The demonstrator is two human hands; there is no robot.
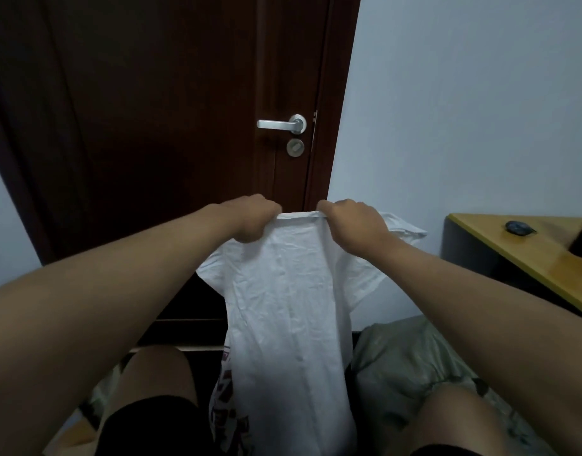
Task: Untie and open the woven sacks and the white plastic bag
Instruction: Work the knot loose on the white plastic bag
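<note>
Left hand [250, 218] and right hand [352, 225] each pinch the top hem of the crumpled white woven sack [289, 307], held at 12 o'clock between the knees; opening step; next, spread the mouth apart

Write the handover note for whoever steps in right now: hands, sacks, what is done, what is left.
Left hand and right hand each grip the top edge of the white sack, held up between the knees in front of the door.
A grey-green sack lies at the right.
Done: the white sack's top looks untied.
Left: pull its mouth open; whether the grey-green sack is tied cannot be told.
</note>
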